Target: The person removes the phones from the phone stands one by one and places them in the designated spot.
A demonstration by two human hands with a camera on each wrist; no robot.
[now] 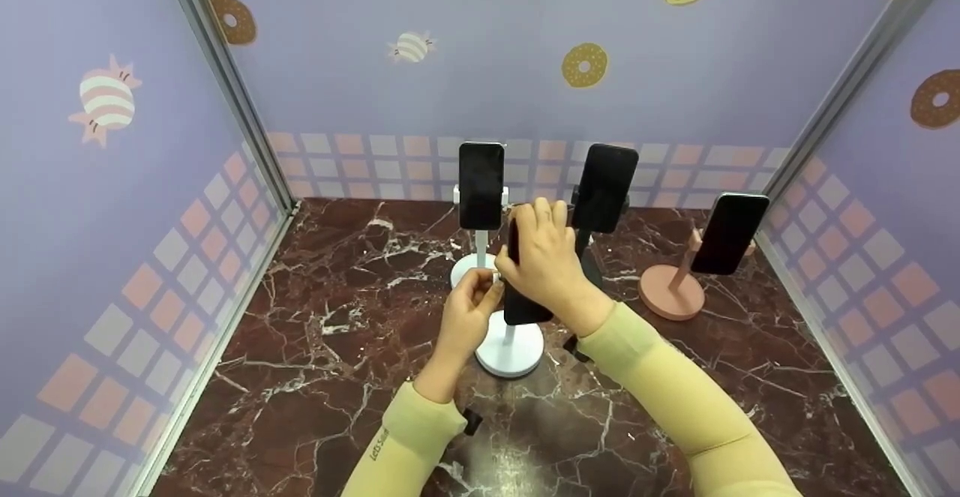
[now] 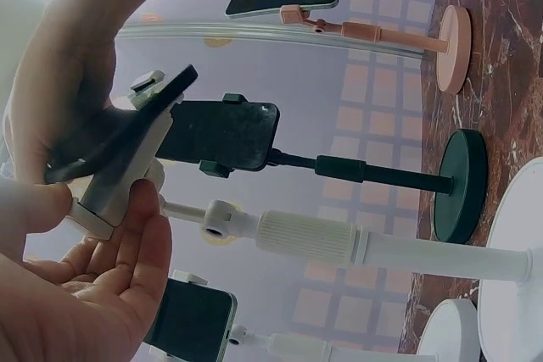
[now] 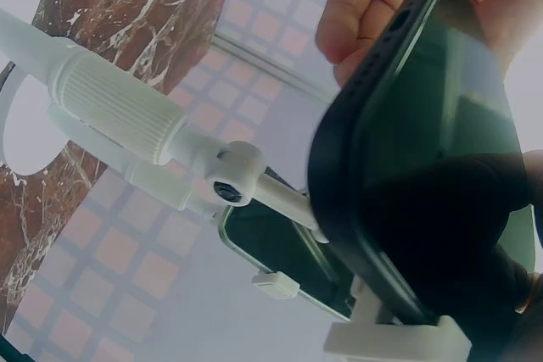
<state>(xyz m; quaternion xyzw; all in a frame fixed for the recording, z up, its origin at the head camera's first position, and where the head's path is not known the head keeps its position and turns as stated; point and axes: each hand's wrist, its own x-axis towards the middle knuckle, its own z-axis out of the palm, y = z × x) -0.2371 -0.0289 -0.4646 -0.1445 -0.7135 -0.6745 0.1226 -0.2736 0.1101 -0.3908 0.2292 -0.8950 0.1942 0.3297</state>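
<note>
A dark smartphone (image 1: pixel 527 306) sits tilted at the clamp of the nearest white phone stand (image 1: pixel 510 351). My right hand (image 1: pixel 547 253) grips the phone from above, covering much of its screen. At the phone's left side, my left hand (image 1: pixel 469 309) pinches the white clamp (image 2: pixel 106 201) between thumb and fingers. In the left wrist view, the phone (image 2: pixel 140 129) appears nearly edge-on beside this clamp. The right wrist view shows the phone's lower edge close up and the other white clamp arm (image 3: pixel 399 341) against its side.
Behind stand another white stand with a phone (image 1: pixel 481 186), a dark green stand with a phone (image 1: pixel 604 188) and a pink stand (image 1: pixel 673 292) with a phone (image 1: pixel 730 233). Patterned walls (image 1: pixel 480 100) enclose the marbled tabletop (image 1: pixel 330 377) at the back and sides.
</note>
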